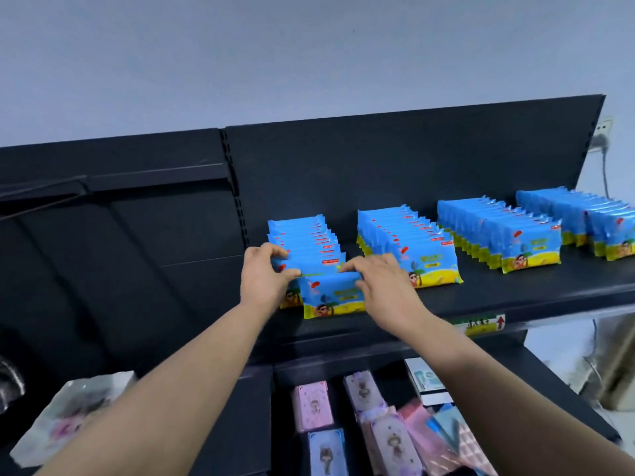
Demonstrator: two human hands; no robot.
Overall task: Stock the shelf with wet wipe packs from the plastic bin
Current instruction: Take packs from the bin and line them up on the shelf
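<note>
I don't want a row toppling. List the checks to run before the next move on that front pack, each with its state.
1. Grip: left hand and right hand hold the front pack by its top edge: ok.
2. It stands upright on the shelf: ok.
3. It lines up with its row: not ok, it looks offset to the right.
4. The other three rows stand: ok.
5. The bin with more packs is within reach: cannot tell, not in view.
</note>
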